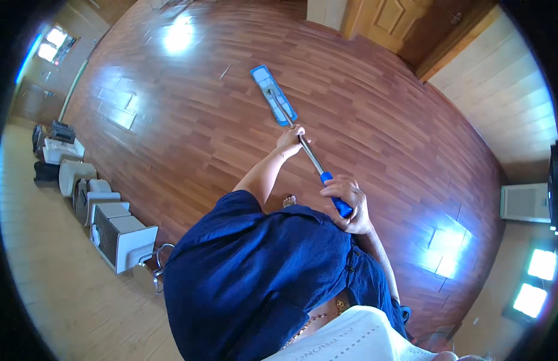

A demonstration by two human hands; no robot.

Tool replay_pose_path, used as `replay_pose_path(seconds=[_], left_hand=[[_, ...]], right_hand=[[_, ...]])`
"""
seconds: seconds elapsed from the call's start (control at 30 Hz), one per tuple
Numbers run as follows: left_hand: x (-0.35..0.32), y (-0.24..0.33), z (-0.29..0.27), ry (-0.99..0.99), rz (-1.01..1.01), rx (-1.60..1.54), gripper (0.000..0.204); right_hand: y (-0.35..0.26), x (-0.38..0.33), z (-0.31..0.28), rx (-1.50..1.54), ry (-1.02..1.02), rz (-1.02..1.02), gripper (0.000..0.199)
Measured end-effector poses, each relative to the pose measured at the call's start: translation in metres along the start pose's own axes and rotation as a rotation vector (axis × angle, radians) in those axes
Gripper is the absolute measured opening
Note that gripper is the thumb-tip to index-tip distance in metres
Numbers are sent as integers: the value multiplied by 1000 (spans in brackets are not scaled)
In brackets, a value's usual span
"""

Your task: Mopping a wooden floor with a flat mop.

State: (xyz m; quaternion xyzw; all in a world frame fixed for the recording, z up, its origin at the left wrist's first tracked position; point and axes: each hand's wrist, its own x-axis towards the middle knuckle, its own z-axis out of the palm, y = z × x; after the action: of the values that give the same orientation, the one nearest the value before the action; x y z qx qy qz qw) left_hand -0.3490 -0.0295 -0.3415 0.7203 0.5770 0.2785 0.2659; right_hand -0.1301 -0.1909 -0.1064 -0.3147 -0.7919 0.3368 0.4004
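Observation:
A flat mop (315, 160) with a metal pole runs from near my body out across the floor. Its blue rectangular head (277, 96) lies flat on the wood-look boards, ahead of me and near the middle. My left hand (291, 141) is wrapped round the pole partway down, arm stretched forward. Closer to my body, my right hand (349, 201) grips the blue handle (342, 207) at the top end, its fingers curled over it. The underside of each grip is hidden.
Along the left wall stand a white cabinet-like unit (125, 240), a metal-framed chair (157, 265), a white rounded bin (71, 177) and other items. A wooden door (399, 27) is at the far right. A pale cabinet (524, 203) stands by the right wall. Glare spots mark the floor (200, 132).

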Motion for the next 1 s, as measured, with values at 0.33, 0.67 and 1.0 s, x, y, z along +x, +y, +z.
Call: replay_pose_path(seconds=[0.33,0.67,1.0], left_hand=[[-81,-28,-42,259,-108,22,30],[-141,52,-18,112,-40,21,36],[-130,230,57,-535,331,-14,36]], right_hand=[[-13,29,-5,391,-96,45,11],[-65,-30,-78,444,-105,140,14],[-149,-163,-184,179,152,21,22]])
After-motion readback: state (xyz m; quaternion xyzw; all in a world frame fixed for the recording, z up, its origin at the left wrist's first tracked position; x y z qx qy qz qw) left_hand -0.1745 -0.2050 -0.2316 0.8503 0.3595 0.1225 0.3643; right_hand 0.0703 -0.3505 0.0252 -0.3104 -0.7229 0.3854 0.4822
